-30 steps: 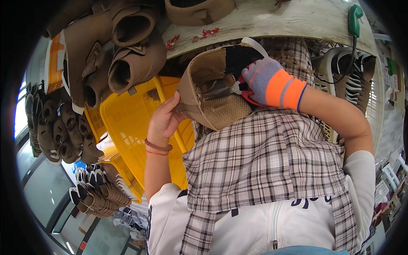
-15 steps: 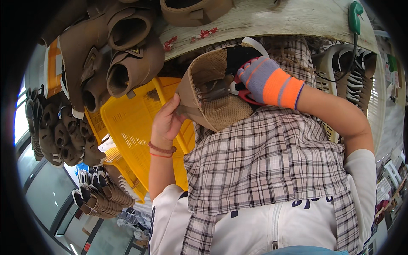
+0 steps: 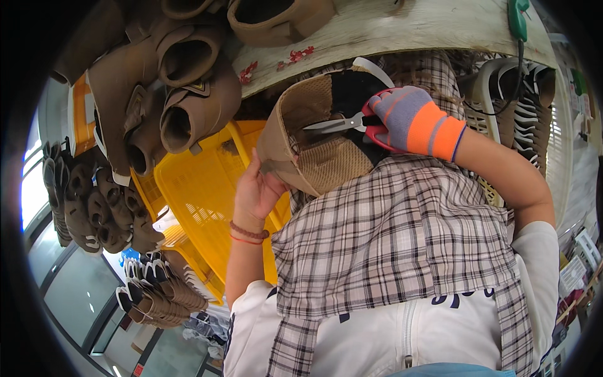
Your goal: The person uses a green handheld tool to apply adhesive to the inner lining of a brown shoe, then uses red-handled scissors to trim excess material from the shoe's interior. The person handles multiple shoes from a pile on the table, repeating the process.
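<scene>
Scissor work appears in hand: the left hand [image 3: 259,190] grips the brown shoe upper [image 3: 333,167] beside the plaid apron [image 3: 389,239], the gloved right hand [image 3: 418,122] holds red-handled scissors [image 3: 355,122] within its opening — the next move calls for a steadied wall.

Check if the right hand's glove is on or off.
On: the orange-cuffed glove covers the right hand to the wrist; the left hand is ungloved.

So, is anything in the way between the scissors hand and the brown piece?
No, nothing visible: the scissors in the right hand point into the opening of the brown piece, and the left hand holds its outer side.
</scene>
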Tool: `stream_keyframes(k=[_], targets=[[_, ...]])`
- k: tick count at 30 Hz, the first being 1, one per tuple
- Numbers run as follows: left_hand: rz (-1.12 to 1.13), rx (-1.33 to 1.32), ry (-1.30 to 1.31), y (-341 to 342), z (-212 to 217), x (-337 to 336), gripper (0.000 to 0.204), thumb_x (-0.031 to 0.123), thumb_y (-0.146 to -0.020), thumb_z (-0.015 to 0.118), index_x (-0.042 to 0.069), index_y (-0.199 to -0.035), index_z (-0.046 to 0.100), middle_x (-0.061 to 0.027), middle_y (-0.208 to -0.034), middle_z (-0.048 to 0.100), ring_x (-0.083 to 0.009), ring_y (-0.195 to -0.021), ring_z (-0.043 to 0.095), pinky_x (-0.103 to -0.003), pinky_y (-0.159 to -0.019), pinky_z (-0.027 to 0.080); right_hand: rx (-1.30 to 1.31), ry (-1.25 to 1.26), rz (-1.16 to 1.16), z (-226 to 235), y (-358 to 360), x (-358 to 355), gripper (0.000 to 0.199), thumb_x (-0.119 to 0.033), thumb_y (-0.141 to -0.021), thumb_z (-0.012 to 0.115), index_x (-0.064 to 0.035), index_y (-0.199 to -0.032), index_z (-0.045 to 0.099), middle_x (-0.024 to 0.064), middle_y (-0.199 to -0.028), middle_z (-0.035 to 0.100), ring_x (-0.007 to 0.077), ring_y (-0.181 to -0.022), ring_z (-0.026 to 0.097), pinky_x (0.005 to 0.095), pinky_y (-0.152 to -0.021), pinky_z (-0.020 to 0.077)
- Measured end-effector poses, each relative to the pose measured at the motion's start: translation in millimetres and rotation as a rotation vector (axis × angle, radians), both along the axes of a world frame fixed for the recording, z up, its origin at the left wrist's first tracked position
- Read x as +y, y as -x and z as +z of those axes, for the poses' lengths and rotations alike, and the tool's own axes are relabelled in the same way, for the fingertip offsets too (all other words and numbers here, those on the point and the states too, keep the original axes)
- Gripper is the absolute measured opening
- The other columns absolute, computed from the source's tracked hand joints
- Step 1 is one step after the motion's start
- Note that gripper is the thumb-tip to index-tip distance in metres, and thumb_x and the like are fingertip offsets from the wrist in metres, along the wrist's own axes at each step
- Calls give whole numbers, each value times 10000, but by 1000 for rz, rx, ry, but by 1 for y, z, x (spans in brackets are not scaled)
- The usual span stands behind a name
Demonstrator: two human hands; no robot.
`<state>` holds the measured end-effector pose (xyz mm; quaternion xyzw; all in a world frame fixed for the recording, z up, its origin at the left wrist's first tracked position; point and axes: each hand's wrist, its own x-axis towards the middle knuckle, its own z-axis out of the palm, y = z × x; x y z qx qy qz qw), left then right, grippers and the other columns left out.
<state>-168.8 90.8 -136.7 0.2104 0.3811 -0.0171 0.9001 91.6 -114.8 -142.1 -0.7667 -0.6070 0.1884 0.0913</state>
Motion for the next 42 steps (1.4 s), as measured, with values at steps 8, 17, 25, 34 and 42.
stream_keyframes(k=[8,17,25,34,42], targets=[[-59,187,-262,6,-25,-10,291,-21,-810,643,-2,-1093,580,-77,-1062,616,-198,-961,607,-319,-840,522,37,53,11,-3,-10,-6,556,-560,-704,683,-59,-942,639,115,-841,651,297,-816,634,367,-714,506],[-117,199,-258,0,-42,-13,360,-52,-732,713,-47,-1079,614,-105,-1052,638,-204,-968,599,-311,-875,501,63,118,111,-3,-14,-2,734,-694,-625,662,-24,-924,637,130,-857,651,305,-830,639,382,-690,517],[-50,177,-187,5,-53,-9,345,-77,-732,703,-36,-1065,623,-114,-1063,635,-216,-979,594,-336,-883,501,144,124,157,2,-2,21,561,-563,-705,674,-27,-871,662,135,-741,662,311,-723,655,383,-639,519],[-24,186,-178,5,-52,-10,356,-90,-714,712,-21,-1052,624,-103,-1043,627,-214,-975,586,-335,-883,499,156,270,184,9,3,29,622,-619,-712,642,-36,-931,641,139,-784,659,304,-744,656,381,-650,516],[-143,128,-329,1,-46,-9,318,10,-799,671,-12,-1109,601,-100,-1113,600,-202,-998,582,-322,-898,487,226,412,156,27,-9,23,522,-530,-794,600,-16,-869,652,140,-714,656,318,-738,651,391,-651,508]])
